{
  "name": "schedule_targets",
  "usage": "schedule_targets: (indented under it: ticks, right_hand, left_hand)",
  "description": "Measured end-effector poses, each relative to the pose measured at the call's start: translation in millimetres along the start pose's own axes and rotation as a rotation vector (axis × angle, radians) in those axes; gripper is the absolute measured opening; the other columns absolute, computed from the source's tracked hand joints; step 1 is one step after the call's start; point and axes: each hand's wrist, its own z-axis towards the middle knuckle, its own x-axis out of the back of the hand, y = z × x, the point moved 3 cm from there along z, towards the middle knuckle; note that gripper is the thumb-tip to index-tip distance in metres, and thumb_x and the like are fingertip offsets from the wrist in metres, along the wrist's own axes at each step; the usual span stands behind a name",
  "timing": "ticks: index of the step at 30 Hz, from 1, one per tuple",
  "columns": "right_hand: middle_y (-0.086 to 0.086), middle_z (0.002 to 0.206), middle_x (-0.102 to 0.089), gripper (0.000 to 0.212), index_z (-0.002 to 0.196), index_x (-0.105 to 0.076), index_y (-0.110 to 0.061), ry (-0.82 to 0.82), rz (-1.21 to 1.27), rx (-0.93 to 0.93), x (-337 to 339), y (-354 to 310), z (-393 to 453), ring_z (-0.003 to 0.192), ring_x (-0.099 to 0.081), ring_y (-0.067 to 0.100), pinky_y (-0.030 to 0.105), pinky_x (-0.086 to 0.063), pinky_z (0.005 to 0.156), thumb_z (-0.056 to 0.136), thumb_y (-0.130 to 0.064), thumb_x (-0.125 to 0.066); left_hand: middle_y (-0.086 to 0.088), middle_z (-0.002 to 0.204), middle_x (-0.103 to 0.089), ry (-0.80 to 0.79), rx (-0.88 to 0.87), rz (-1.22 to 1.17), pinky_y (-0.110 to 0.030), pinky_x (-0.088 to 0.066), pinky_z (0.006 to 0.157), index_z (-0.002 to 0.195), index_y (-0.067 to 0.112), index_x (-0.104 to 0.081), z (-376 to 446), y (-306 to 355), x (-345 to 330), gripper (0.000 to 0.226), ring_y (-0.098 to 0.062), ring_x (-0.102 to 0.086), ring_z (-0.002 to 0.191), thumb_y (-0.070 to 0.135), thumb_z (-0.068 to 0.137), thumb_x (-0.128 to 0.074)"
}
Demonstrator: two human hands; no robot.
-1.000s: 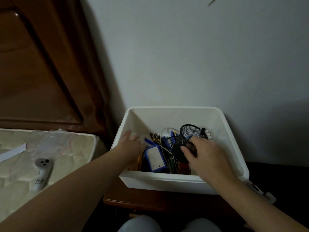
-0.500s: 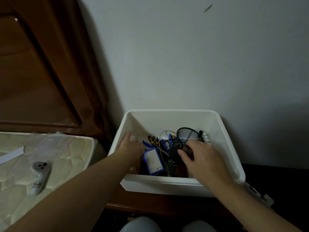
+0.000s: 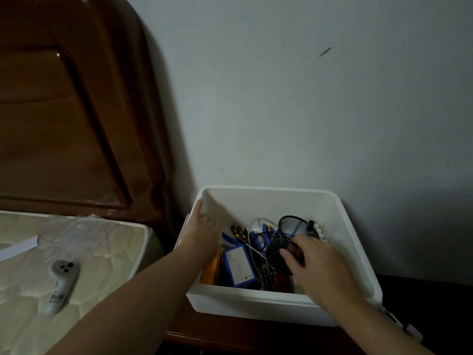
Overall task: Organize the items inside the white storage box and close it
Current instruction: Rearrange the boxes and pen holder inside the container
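Box [image 3: 268, 307] sits on a wooden stand against the wall, open, no lid in view. Right hand [image 3: 321, 262] has fingers curled round the mesh cup [image 3: 289, 235], which lies tilted inside the box on top of the clutter. Left hand [image 3: 202, 233] is in the box's left side, fingers roughly straight and close together against the left wall; looks like bracing

Step in hand, my read: standing the cup up
- lift clear of the cables [image 3: 258, 238] before turning it, mesh will likely snag them
- set it upright in a corner, back right looks free-ish
- keep left hand steadying the box, it overhangs the stand a bit
- loose long bits could go in the cup after

Counts:
- box 1
- cup 1
- blue pack [image 3: 239, 267] 1
- batteries [image 3: 236, 231] 2 visible, maybe more under
- orange item [image 3: 212, 270] 1, mostly hidden
- white beads by the cup: cannot count
- cables: tangled, cannot tell

Outside the box: controller [image 3: 61, 285] 1, on the mattress [image 3: 107, 265]
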Motion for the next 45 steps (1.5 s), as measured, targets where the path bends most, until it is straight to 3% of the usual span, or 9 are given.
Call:
schedule_targets:
  ticks: [6, 11, 18, 22, 25, 28, 34, 39, 45]
  right_hand:
    - [-0.016, 0.075, -0.055, 0.023, 0.085, -0.051, -0.037, -0.018, 0.007, -0.003, -1.0, 2.1, 0.1, 0.069, -0.053, 0.003, 0.022, -0.044, 0.059, 0.099, -0.053, -0.059]
    - [-0.017, 0.075, -0.055, 0.021, 0.086, -0.054, -0.037, -0.016, 0.012, 0.012, -0.6, 1.9, 0.4, 0.070, -0.053, 0.003, 0.017, -0.039, 0.058, 0.098, -0.053, -0.058]
    - [-0.017, 0.074, -0.058, 0.020, 0.084, -0.054, -0.037, -0.063, 0.154, 0.016, 8.7, -4.3, 11.3, 0.065, -0.056, -0.001, 0.014, -0.037, 0.055, 0.097, -0.043, -0.067]
    - [-0.014, 0.080, -0.059, 0.018, 0.084, -0.057, -0.033, -0.034, 0.274, 0.058, 11.7, -30.0, 44.3, 0.070, -0.059, 0.002, 0.023, -0.048, 0.059, 0.097, -0.037, -0.069]
    - [-0.012, 0.081, -0.058, 0.018, 0.083, -0.061, -0.028, -0.054, 0.274, 0.112, -4.5, -59.0, 70.4, 0.073, -0.055, 0.002, 0.022, -0.042, 0.060, 0.097, -0.035, -0.070]
    - [-0.011, 0.080, -0.056, 0.020, 0.082, -0.061, -0.026, -0.079, 0.224, 0.118, -31.2, -79.9, 88.7, 0.072, -0.055, 0.008, 0.021, -0.035, 0.058, 0.098, -0.036, -0.068]
    - [0.000, 0.098, -0.065, 0.025, 0.103, -0.073, -0.019, -0.099, -0.024, 0.159, -75.4, -95.0, 105.7, 0.088, -0.064, 0.020, 0.035, -0.055, 0.073, 0.105, -0.037, -0.056]
    - [0.001, 0.101, -0.066, 0.031, 0.108, -0.074, -0.022, -0.170, -0.152, 0.258, -95.0, -103.6, 108.8, 0.091, -0.065, 0.021, 0.035, -0.055, 0.076, 0.108, -0.040, -0.049]
    - [-0.004, 0.095, -0.061, 0.019, 0.102, -0.069, -0.016, 0.013, 0.016, 0.257, -60.6, -94.6, 105.2, 0.087, -0.058, 0.017, 0.029, -0.039, 0.069, 0.103, -0.033, -0.060]
  left_hand:
    - [0.001, 0.123, -0.070, -0.012, -0.019, -0.047, -0.066, 0.008, 0.123, 0.124, 0.027, -0.068, -0.3, -0.9, 4.6, 0.039, -0.025, -0.054, 0.132, 0.046, 0.100, -0.045]
    - [0.001, 0.146, -0.059, -0.038, -0.033, 0.024, -0.064, 0.009, 0.125, 0.141, 0.027, -0.060, -7.9, -2.0, 5.4, 0.046, -0.028, -0.038, 0.149, 0.048, 0.104, -0.040]
    - [-0.018, 0.173, 0.010, 0.093, 0.242, -0.364, -0.059, -0.004, 0.128, 0.166, 0.009, 0.008, -40.8, -2.6, -0.1, 0.083, -0.038, 0.007, 0.160, 0.040, 0.104, -0.038]
    - [-0.018, 0.168, -0.016, 0.117, 0.524, -0.877, -0.050, -0.043, 0.115, 0.165, 0.008, 0.007, -58.1, -15.6, -11.7, 0.089, -0.037, -0.033, 0.150, 0.037, 0.102, -0.051]
    - [-0.015, 0.156, -0.033, 0.112, 0.560, -1.136, -0.051, -0.051, 0.106, 0.165, 0.013, 0.001, -59.9, -17.5, -16.3, 0.090, -0.036, -0.049, 0.137, 0.032, 0.101, -0.059]
    - [-0.016, 0.154, -0.036, 0.129, 0.548, -1.162, -0.050, -0.050, 0.107, 0.165, 0.013, -0.004, -60.0, -15.9, -16.9, 0.092, -0.037, -0.049, 0.137, 0.023, 0.097, -0.065]
    - [-0.009, 0.138, -0.043, 0.155, 0.498, -1.143, -0.042, -0.058, 0.095, 0.151, 0.020, -0.022, -61.0, -16.3, -19.7, 0.077, -0.032, -0.056, 0.122, 0.013, 0.091, -0.070]
    - [-0.013, 0.150, -0.034, 0.155, 0.492, -1.137, -0.041, -0.054, 0.100, 0.162, 0.019, -0.006, -57.9, -15.4, -23.4, 0.098, -0.034, -0.049, 0.132, 0.011, 0.088, -0.069]
    - [-0.005, 0.161, -0.022, 0.408, 0.434, -0.930, -0.048, -0.039, 0.116, 0.165, 0.024, -0.001, -61.7, -15.2, -13.1, 0.110, -0.029, -0.031, 0.147, 0.058, 0.084, -0.067]
